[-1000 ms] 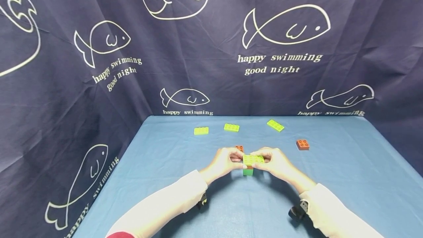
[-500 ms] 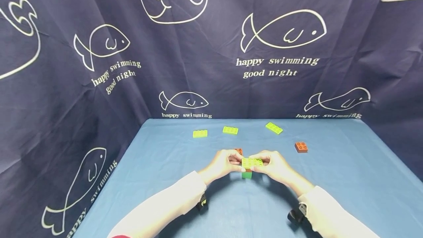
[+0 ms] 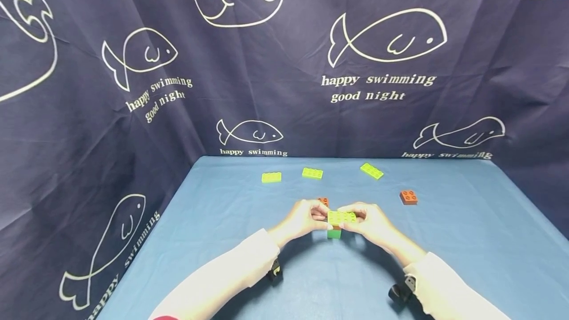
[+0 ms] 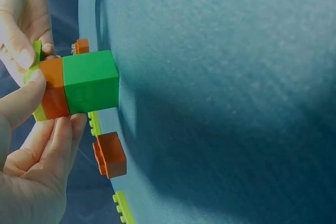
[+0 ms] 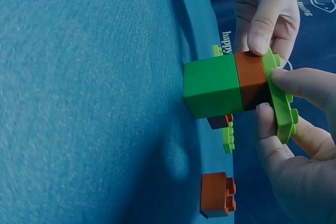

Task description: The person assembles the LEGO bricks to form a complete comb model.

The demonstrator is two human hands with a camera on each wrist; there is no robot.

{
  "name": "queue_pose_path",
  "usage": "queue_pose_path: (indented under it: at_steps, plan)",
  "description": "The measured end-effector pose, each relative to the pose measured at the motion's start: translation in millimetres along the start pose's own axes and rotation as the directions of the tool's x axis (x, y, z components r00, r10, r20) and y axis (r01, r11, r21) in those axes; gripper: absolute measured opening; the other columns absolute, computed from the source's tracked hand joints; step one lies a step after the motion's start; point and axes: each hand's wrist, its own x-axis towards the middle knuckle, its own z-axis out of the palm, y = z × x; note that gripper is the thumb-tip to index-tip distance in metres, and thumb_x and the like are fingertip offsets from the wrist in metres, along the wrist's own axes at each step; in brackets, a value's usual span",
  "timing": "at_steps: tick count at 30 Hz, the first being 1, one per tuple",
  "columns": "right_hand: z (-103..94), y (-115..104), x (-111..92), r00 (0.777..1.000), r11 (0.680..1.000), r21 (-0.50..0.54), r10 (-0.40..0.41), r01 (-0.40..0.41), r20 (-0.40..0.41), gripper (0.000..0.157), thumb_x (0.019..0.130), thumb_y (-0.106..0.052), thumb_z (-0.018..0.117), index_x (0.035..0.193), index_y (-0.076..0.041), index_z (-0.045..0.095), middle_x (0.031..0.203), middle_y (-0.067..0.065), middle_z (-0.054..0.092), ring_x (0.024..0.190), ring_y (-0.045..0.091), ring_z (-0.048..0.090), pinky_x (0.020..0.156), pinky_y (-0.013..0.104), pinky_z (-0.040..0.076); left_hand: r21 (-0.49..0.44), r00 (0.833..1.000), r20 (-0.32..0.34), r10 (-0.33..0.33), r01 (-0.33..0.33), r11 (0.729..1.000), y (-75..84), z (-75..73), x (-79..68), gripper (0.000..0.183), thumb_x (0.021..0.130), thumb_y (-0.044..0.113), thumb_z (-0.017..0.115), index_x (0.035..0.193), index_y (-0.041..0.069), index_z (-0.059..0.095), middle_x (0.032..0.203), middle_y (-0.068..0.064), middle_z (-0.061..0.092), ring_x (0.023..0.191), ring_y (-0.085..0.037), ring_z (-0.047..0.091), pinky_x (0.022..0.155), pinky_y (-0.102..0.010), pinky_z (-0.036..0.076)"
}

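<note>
A green block [image 5: 212, 85] forms the bottom of a small stack, its base at the blue cloth. On it sits a brown-orange brick [image 4: 55, 87], topped by a lime studded building plate [image 3: 341, 218] that overhangs to the right. My left hand [image 3: 302, 219] pinches the stack's left side, its thumb across the brown-orange brick and the plate's edge, fingers behind. From the right, my right hand [image 3: 369, 221] pinches the overhanging lime plate, with one finger on its studded top and the thumb near the brown-orange brick in the right wrist view.
Three lime plates lie along the back: one at left [image 3: 271, 177], a middle one [image 3: 312, 173] and one at right [image 3: 371, 171]. An orange brick [image 3: 408, 197] sits to the right; another orange brick [image 3: 323, 201] is partly hidden behind my left hand. A dark fish-print curtain [image 3: 284, 63] hangs behind.
The head view shifts slightly up and down. Both hands keep their hold on the stack, which stays in place.
</note>
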Motion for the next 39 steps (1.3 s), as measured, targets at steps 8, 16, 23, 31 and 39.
queue_pose_path:
  at_steps: [8,16,23,31,39]
  plan:
    - [1.3,0,1,0.999,0.999,0.005,0.037,-0.037,-0.003,0.042,0.082,-0.006,0.076,0.119,0.009,0.061,0.105,0.023,0.068,0.077,0.007,0.063,0.066,0.018,0.055,0.004,0.999,0.017,-0.034,0.034,0.999,3.7,-4.2,-0.2,0.029,0.071,0.001,0.084,0.098,0.001,0.071,0.092,-0.008,0.072,0.089,-0.017,0.072,0.076,-0.017,0.058]
    - [0.9,-4,1,0.999,0.999,-0.015,0.043,-0.044,-0.022,0.038,0.081,-0.006,0.077,0.114,0.007,0.063,0.101,0.02,0.069,0.074,0.007,0.06,0.064,0.018,0.052,0.072,0.994,0.104,0.007,-0.015,0.997,9.8,-11.4,1.7,0.035,0.072,-0.013,0.076,0.104,-0.001,0.069,0.098,-0.011,0.072,0.092,-0.016,0.071,0.077,-0.015,0.057]
    - [0.7,-2,1,0.999,0.998,-0.052,0.039,-0.041,-0.035,0.037,0.08,-0.005,0.076,0.112,0.008,0.064,0.097,0.019,0.07,0.072,0.008,0.06,0.063,0.019,0.052,0.041,0.996,0.084,0.0,-0.003,0.999,8.0,-8.7,4.4,0.034,0.072,-0.016,0.074,0.103,-0.003,0.069,0.096,-0.017,0.072,0.09,-0.025,0.072,0.075,-0.017,0.058]
    - [1.8,-1,2,0.999,0.998,-0.064,0.019,-0.022,-0.049,0.037,0.079,-0.004,0.076,0.112,0.009,0.063,0.096,0.018,0.069,0.073,0.007,0.059,0.063,0.017,0.052,0.06,0.998,-0.038,0.056,-0.053,0.997,9.5,-12.6,6.6,0.035,0.073,-0.005,0.079,0.106,0.0,0.07,0.102,-0.014,0.073,0.091,-0.025,0.071,0.078,-0.019,0.057]
    - [2.8,-3,0,0.996,0.997,-0.027,0.069,-0.07,-0.047,0.045,0.079,-0.007,0.078,0.118,0.008,0.061,0.102,0.018,0.069,0.076,0.008,0.061,0.066,0.018,0.052,0.292,0.985,-0.076,0.154,-0.125,0.948,2.6,-20.9,13.9,0.047,0.072,0.003,0.084,0.116,0.006,0.067,0.115,-0.01,0.068,0.107,-0.026,0.065,0.093,-0.028,0.055]
